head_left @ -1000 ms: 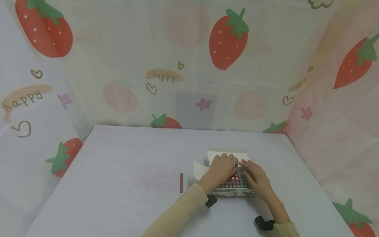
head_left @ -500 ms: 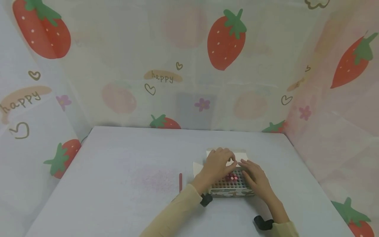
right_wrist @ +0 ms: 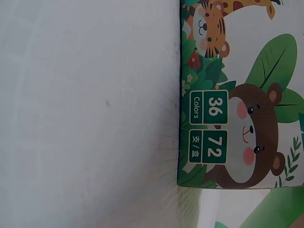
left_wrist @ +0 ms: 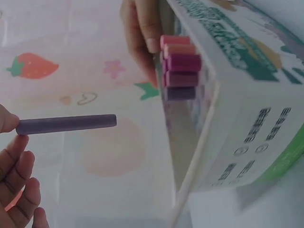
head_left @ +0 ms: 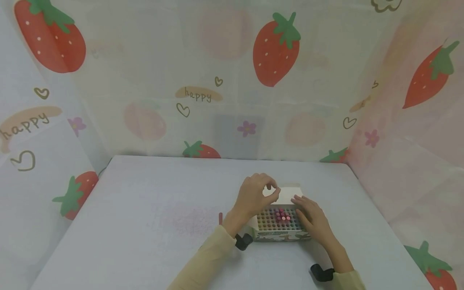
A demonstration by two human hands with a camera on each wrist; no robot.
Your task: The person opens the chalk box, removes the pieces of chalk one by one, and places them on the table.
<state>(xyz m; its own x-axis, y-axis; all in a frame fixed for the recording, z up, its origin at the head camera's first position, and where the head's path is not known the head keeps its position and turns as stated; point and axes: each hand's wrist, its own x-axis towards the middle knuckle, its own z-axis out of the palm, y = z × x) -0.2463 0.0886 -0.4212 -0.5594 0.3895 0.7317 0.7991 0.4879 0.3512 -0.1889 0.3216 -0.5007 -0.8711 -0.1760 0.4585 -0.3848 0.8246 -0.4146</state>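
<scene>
My left hand is raised just above the left back part of an open box of crayons. In the left wrist view its thumb and fingertips pinch one end of a dark purple crayon, whose other end points toward the box. A small cluster of pink, red and purple crayons stands upright in the box's holed insert. My right hand rests along the right edge of the box, fingers extended. Only the printed box side and the table show in the right wrist view.
A single red crayon lies on the white table left of the box, partly hidden by my left forearm. The box's white lid flap stands up at the back. Strawberry-patterned cloth surrounds the table.
My left hand has lifted up out of the box and moved left, with the dark purple crayon now between its fingertips. My right hand has stayed at the box's right edge.
</scene>
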